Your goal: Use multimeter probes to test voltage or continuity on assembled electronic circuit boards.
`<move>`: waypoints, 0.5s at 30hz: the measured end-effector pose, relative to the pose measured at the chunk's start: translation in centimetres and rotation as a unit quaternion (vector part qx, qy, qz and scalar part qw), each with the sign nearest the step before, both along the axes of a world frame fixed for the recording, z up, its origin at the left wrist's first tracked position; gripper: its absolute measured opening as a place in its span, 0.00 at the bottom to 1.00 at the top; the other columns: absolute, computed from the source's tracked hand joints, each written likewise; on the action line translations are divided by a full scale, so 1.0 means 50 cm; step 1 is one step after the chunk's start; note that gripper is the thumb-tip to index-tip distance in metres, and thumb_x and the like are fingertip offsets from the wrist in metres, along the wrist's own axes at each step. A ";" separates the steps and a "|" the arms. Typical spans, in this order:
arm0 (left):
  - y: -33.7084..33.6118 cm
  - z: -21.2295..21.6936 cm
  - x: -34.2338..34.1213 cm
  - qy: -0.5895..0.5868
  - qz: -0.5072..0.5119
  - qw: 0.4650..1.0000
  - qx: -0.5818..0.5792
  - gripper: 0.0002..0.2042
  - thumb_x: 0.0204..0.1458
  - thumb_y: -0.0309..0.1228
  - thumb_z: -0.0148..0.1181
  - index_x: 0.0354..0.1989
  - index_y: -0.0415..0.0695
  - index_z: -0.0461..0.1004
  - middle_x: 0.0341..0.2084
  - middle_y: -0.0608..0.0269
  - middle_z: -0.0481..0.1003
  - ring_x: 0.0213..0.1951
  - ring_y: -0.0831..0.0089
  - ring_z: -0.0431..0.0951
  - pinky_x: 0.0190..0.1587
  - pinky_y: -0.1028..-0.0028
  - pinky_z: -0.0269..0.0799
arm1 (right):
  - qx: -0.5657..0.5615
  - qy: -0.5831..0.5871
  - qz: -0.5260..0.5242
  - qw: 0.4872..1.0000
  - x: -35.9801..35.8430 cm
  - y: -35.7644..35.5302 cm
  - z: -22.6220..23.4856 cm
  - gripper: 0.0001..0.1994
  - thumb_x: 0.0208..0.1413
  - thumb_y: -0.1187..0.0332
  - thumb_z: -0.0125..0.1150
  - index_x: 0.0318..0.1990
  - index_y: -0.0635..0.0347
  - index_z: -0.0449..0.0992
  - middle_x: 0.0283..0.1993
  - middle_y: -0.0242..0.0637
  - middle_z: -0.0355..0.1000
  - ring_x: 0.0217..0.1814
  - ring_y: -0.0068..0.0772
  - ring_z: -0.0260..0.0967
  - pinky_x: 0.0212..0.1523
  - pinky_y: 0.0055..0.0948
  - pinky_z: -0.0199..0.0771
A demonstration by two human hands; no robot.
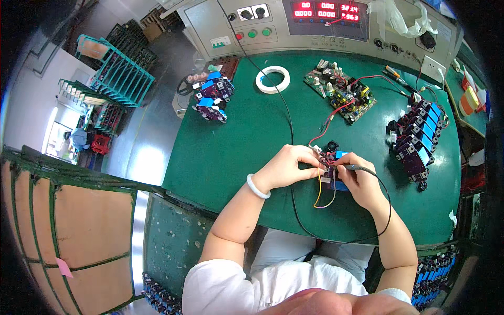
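A small purple circuit board with a blue block (336, 164) lies on the green table (247, 142) in front of me. My left hand (287, 167) pinches the board's left side, where red and yellow wires come off it. My right hand (359, 181) grips a dark probe (358, 168) with a black cable, its tip touching the board. A white bangle sits on my left wrist.
A row of like purple boards (417, 139) stands at the right, a smaller pile (212, 97) at the far left. A green test board (341, 90) and a white tape roll (273, 79) lie ahead. A grey instrument panel (315, 21) with red displays stands behind.
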State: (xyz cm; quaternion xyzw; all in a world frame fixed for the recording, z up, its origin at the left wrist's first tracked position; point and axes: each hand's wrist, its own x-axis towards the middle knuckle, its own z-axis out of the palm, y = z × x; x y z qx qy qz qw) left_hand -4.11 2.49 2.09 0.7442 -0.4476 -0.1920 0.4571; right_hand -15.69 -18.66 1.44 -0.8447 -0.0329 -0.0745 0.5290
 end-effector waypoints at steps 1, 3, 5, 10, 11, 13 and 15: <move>0.000 -0.001 0.001 -0.006 -0.001 1.000 -0.004 0.10 0.49 0.32 0.71 0.35 0.38 0.83 0.37 0.53 0.81 0.42 0.63 0.81 0.47 0.68 0.75 | 0.003 0.013 0.001 1.000 0.000 0.001 0.002 0.04 0.60 0.74 0.59 0.40 0.64 0.75 0.30 0.43 0.73 0.27 0.34 0.71 0.31 0.30 0.72; -0.001 0.001 0.000 -0.014 -0.003 1.000 -0.010 0.10 0.49 0.32 0.71 0.35 0.38 0.83 0.38 0.53 0.81 0.42 0.62 0.81 0.47 0.68 0.75 | -0.008 0.008 -0.001 1.000 -0.001 0.001 0.002 0.04 0.59 0.74 0.59 0.40 0.63 0.75 0.30 0.43 0.73 0.28 0.35 0.71 0.32 0.31 0.72; -0.002 0.005 -0.005 -0.012 -0.001 1.000 -0.012 0.10 0.49 0.32 0.71 0.35 0.38 0.82 0.38 0.53 0.81 0.42 0.62 0.81 0.48 0.67 0.75 | -0.020 0.000 -0.005 1.000 -0.004 0.000 0.003 0.04 0.59 0.74 0.59 0.40 0.63 0.75 0.30 0.43 0.73 0.28 0.37 0.71 0.32 0.32 0.72; -0.002 0.000 -0.004 -0.007 0.007 1.000 -0.003 0.10 0.49 0.32 0.71 0.35 0.38 0.83 0.39 0.52 0.81 0.42 0.61 0.81 0.48 0.67 0.75 | -0.024 -0.042 -0.005 0.999 0.000 0.001 -0.012 0.04 0.59 0.74 0.59 0.40 0.62 0.75 0.30 0.44 0.73 0.28 0.39 0.70 0.31 0.32 0.71; -0.002 0.001 -0.004 0.003 0.006 1.000 -0.001 0.11 0.49 0.32 0.71 0.35 0.38 0.83 0.40 0.52 0.81 0.43 0.61 0.81 0.48 0.67 0.75 | -0.024 -0.042 -0.005 0.999 0.000 0.000 -0.012 0.04 0.59 0.74 0.59 0.40 0.62 0.75 0.30 0.44 0.73 0.28 0.39 0.70 0.31 0.32 0.71; -0.002 0.001 -0.005 0.006 0.006 1.000 -0.001 0.11 0.49 0.32 0.71 0.35 0.38 0.83 0.40 0.52 0.81 0.43 0.61 0.81 0.48 0.67 0.75 | -0.032 -0.053 -0.004 0.998 0.000 0.000 -0.014 0.04 0.59 0.74 0.59 0.40 0.62 0.75 0.30 0.44 0.73 0.28 0.40 0.70 0.31 0.33 0.71; -0.001 0.002 -0.006 0.010 0.006 1.000 -0.001 0.11 0.49 0.33 0.71 0.35 0.38 0.83 0.40 0.52 0.81 0.43 0.61 0.81 0.48 0.67 0.75 | -0.029 -0.042 -0.005 0.999 -0.001 0.001 -0.010 0.04 0.59 0.74 0.59 0.41 0.62 0.75 0.30 0.44 0.73 0.28 0.40 0.70 0.31 0.33 0.71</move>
